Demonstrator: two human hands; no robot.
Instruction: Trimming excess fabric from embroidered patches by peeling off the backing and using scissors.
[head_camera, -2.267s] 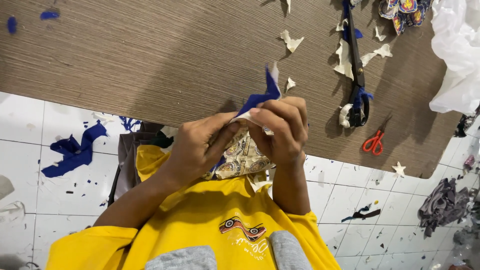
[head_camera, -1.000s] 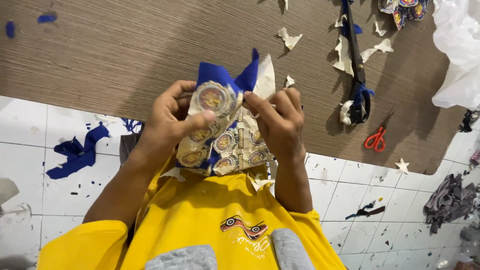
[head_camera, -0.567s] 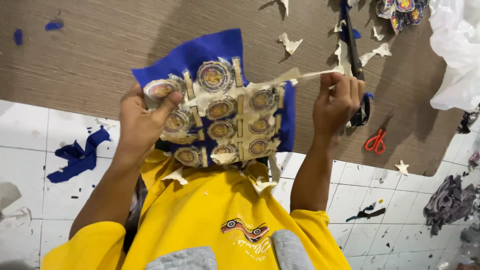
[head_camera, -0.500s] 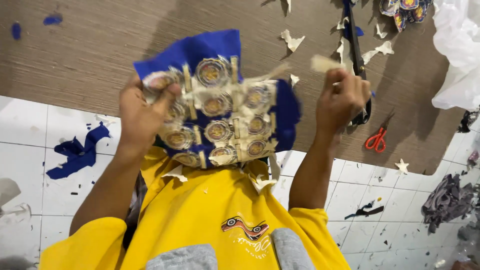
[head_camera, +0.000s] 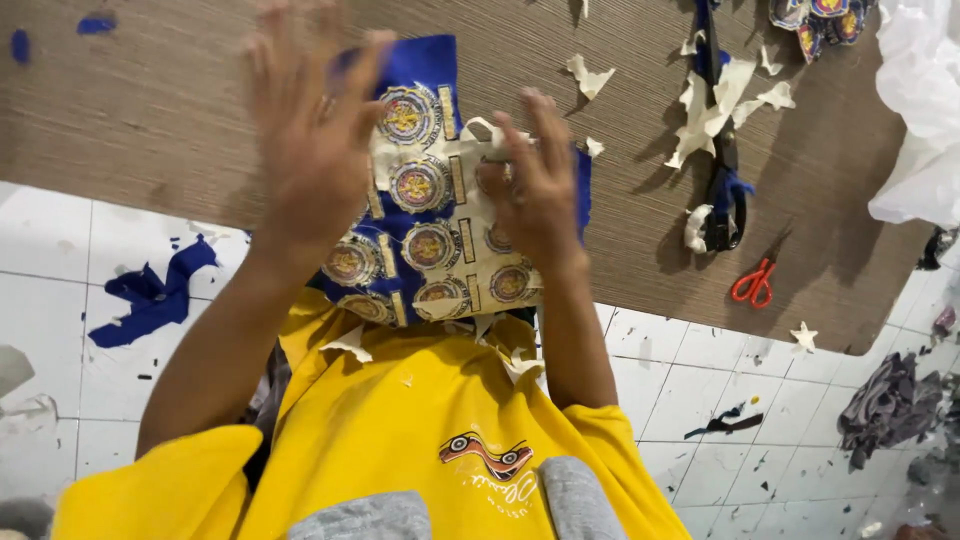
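A blue fabric sheet (head_camera: 440, 210) bearing about nine round embroidered badges is pressed flat on the woven brown desk (head_camera: 150, 110) by the left hand (head_camera: 310, 140) and right hand (head_camera: 535, 185), fingers spread, gripping nothing.

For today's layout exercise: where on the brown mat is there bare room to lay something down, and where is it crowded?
The widest bare stretch of the brown mat lies left of the left hand, with only two small blue scraps near the top edge. A narrower patch lies between the right hand and the black scissors. Around those and the orange scissors, paper scraps crowd it.
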